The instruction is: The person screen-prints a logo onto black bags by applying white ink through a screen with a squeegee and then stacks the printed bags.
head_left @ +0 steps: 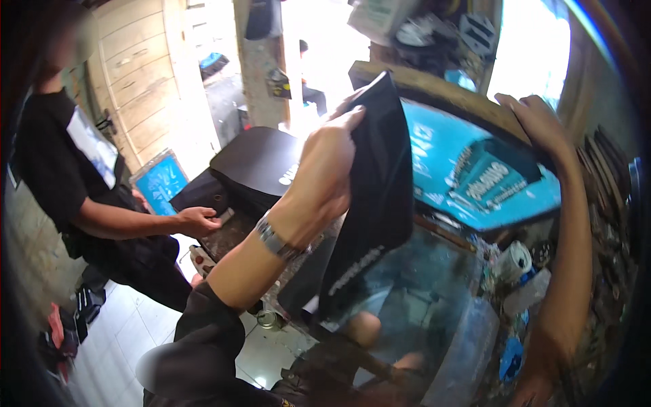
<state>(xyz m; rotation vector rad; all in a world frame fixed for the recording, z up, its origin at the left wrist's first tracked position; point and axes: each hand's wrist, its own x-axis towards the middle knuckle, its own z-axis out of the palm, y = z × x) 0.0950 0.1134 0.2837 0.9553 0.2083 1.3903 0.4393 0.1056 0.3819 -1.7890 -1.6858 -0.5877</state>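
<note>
My left hand [322,163], with a metal-band watch [272,237] on its wrist, pinches the upper edge of a black fabric piece [376,169]. The piece hangs tilted, and small pale print runs along its lower edge. At the right, my right hand [539,125] is closed on the wooden bar of a screen-printing frame [451,102]. The frame stands raised at a slant, its blue mesh [434,159] showing a dark shape with lettering. Below the fabric and frame lies a glass tabletop [424,292] with reflections on it.
A co-worker [57,163] stands at the left, one hand [198,222] near a stack of black pieces [254,159]. Another blue screen [161,180] leans behind. A white tub [514,259] and clutter line the right side. A can [270,319] stands lower down.
</note>
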